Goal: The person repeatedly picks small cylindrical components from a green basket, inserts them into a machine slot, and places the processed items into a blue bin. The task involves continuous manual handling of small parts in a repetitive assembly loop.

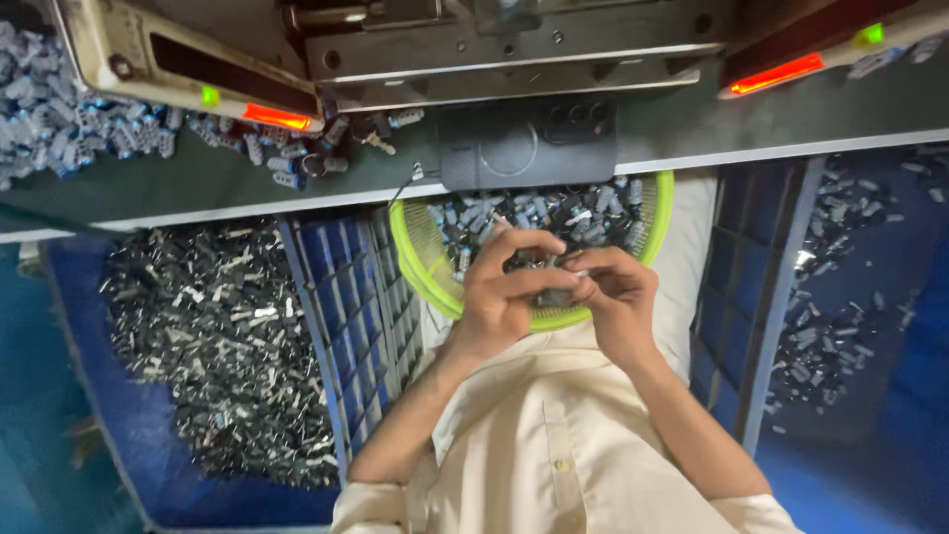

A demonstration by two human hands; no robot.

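Both my left hand (499,292) and right hand (618,297) are pinching small metal parts (554,295) over the green basket (420,259), still loads left in there.

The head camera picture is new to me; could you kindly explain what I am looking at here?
The camera sits on a person's head and looks down past a cream shirt. Both bare hands meet over a lime-green basket full of small grey and black parts. The left hand and right hand pinch a few of these small parts together between the fingers. Above lies a dark phone on a bench, under a metal machine with orange lights. Blue crates on each side hold heaps of similar pieces.
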